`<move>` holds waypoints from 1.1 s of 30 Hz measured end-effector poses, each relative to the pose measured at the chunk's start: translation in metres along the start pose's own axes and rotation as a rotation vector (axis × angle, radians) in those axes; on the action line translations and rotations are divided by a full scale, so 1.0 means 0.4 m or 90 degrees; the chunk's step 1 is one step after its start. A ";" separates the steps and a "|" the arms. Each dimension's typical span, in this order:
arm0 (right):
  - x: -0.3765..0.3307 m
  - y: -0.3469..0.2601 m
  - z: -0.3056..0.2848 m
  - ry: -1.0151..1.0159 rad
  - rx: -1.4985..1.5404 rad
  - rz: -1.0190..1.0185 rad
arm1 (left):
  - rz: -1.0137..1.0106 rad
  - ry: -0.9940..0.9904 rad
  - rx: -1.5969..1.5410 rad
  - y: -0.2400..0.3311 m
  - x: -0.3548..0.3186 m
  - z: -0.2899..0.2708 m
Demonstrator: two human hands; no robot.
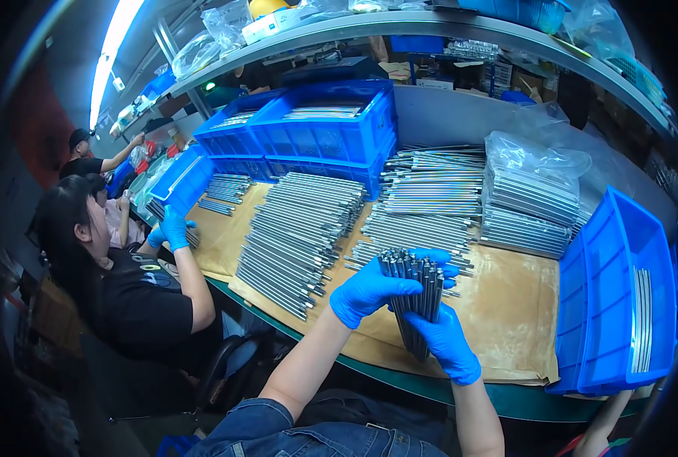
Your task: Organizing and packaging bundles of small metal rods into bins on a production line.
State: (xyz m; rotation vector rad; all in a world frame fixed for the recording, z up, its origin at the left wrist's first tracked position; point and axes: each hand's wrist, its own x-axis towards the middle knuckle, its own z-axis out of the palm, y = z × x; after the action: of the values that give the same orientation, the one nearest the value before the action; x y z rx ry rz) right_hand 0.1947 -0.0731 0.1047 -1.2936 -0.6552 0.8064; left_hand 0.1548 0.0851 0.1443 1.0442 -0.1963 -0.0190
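Both my hands wear blue gloves and are wrapped round one bundle of thin metal rods (416,293), held upright and slightly tilted above the bench. My left hand (373,288) grips the upper part from the left, thumb across the front. My right hand (447,339) closes round the bundle lower down on the right. The rod tops show a cluster of knobbed ends. Behind my hands lies a loose layer of rods (415,232). A wide, neat row of similar rods (297,236) covers the brown paper to the left of my hands.
Brown paper (514,312) covers the bench. An upended blue crate (575,305) with rods stands at right, beside plastic-bagged rods (533,194). Stacked blue crates (323,133) hold rods at the back. A co-worker in blue gloves (175,227) handles rods at left. A shelf (400,21) crosses overhead.
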 end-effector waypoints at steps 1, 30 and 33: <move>-0.001 -0.002 0.000 0.002 0.004 0.000 | 0.003 0.000 0.004 0.001 -0.001 0.004; -0.033 0.021 0.005 0.055 -0.099 -0.076 | -0.054 0.076 0.201 -0.026 -0.089 -0.048; -0.030 0.026 0.008 0.068 -0.110 -0.089 | -0.064 0.064 0.206 -0.032 -0.096 -0.074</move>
State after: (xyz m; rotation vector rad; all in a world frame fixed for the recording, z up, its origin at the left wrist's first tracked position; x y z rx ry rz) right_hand 0.1835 -0.0802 0.0954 -1.4193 -0.7339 0.5722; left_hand 0.1231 0.1081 0.1130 1.3732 -0.0558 -0.0267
